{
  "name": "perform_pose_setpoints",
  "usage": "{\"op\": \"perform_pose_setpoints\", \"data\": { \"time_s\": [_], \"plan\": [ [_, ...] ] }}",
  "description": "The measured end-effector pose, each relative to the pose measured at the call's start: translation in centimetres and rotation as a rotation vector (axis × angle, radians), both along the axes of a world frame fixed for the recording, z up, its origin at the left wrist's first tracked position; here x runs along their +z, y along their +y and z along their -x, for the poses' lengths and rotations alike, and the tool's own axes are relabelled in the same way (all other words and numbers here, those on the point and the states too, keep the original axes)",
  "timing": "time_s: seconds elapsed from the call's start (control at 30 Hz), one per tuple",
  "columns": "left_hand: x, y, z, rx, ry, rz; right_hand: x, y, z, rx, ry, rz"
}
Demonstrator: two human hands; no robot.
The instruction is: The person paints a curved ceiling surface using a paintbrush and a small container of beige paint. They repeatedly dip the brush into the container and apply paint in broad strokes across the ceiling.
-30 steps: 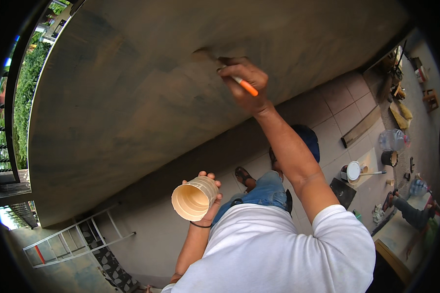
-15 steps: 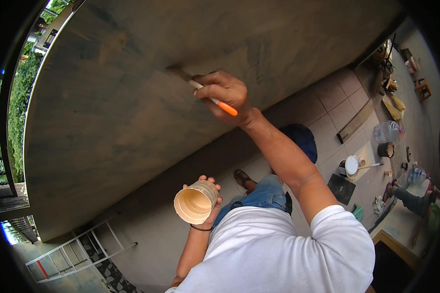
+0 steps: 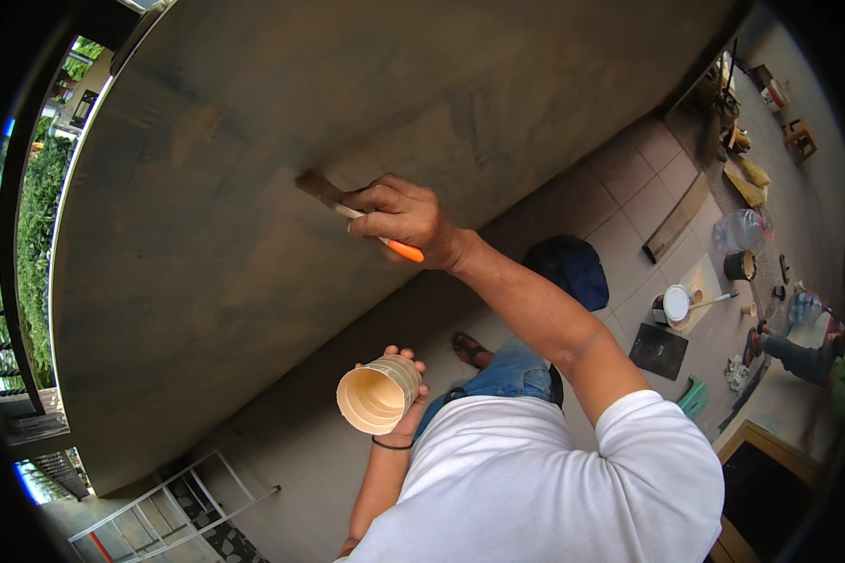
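Observation:
My right hand (image 3: 399, 220) is closed round the handle of a paintbrush (image 3: 323, 189), whose orange end sticks out below the fist. The dark bristles touch the large wall (image 3: 207, 281), which is mottled brown, grey and dark blue. Lower down, my left hand (image 3: 413, 394) wraps round a cream plastic cup (image 3: 379, 392). The cup is tilted with its open mouth toward the view, and its inside is the same cream colour. How much it holds I cannot make out.
An aluminium ladder (image 3: 174, 511) leans at lower left. On the tiled floor to the right are a dark blue bag (image 3: 567, 272), a white-lidded can (image 3: 675, 304), a black pot (image 3: 740, 266), a clear bottle (image 3: 740, 231) and a plank (image 3: 676, 218). Another person (image 3: 798, 357) is at far right.
My right hand and the paintbrush have moved down and to the left along the wall. The cup in my left hand stays nearly in place.

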State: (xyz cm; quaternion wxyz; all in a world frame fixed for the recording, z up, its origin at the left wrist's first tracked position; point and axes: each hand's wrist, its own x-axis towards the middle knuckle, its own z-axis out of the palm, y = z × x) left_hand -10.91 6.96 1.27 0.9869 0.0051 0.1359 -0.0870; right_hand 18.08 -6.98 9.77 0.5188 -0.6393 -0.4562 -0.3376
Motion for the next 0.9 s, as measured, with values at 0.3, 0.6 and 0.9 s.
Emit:
{"op": "perform_pose_setpoints", "data": {
  "time_s": [0.3, 0.6, 0.9],
  "plan": [
    [0.5, -0.1, 0.1, 0.002, 0.028, -0.073, -3.6, -17.8, -12.1, -0.784, 0.196, -0.546],
    [1.4, -2.2, -2.2, -0.056, 0.090, -0.057, -3.6, -2.5, -1.3, -0.069, 0.085, -0.148],
    [2.1, -4.4, -3.2, -0.059, 0.069, -0.069, -2.5, -23.6, -15.3, -0.842, 0.022, -0.359]
  ]
}}
